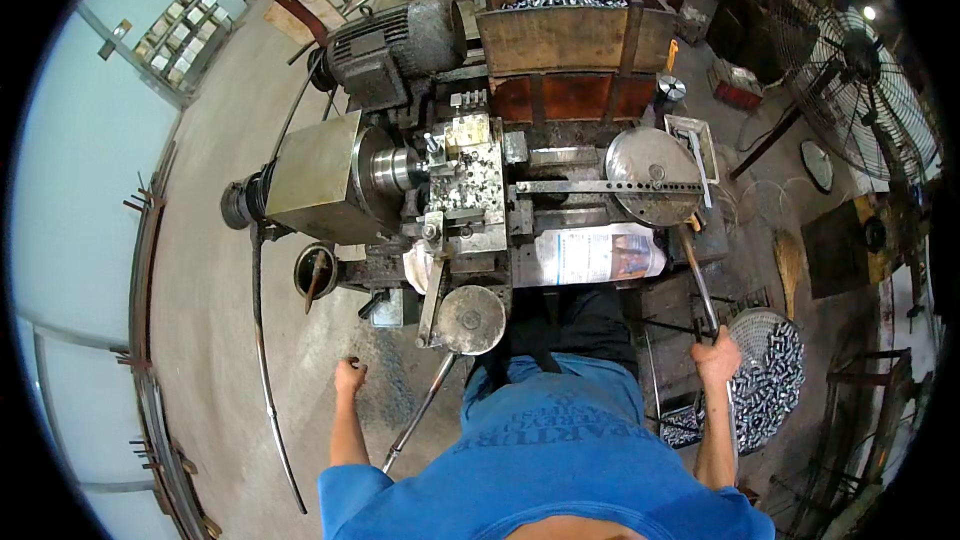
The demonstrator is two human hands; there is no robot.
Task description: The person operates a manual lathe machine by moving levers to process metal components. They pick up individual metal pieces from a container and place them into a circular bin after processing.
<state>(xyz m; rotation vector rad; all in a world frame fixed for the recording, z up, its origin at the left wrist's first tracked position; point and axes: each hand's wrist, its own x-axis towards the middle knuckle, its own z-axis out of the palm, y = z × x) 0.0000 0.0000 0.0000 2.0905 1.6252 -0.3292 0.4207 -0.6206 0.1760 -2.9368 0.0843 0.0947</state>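
Observation:
My right hand (716, 358) is wrapped round a long metal lever (699, 280) that runs up to the round plate (652, 178) on the right of a small lathe. My left hand (350, 377) is out over the floor on the left, fingers curled, with a small dark spot at their tips that I cannot make out. In front of me stands the lathe, with its chuck (395, 169) and an oily tool slide (468, 185). Close to my left hand are a second round plate (471, 320) and its slanting rod (420, 412).
A basket (765, 380) of short metal pieces stands beside my right forearm. Behind the lathe are a motor (395, 50) and a metal bin (560, 35) holding similar pieces. A pot (316, 272) with a stick sits left; a large fan (858, 60) stands right.

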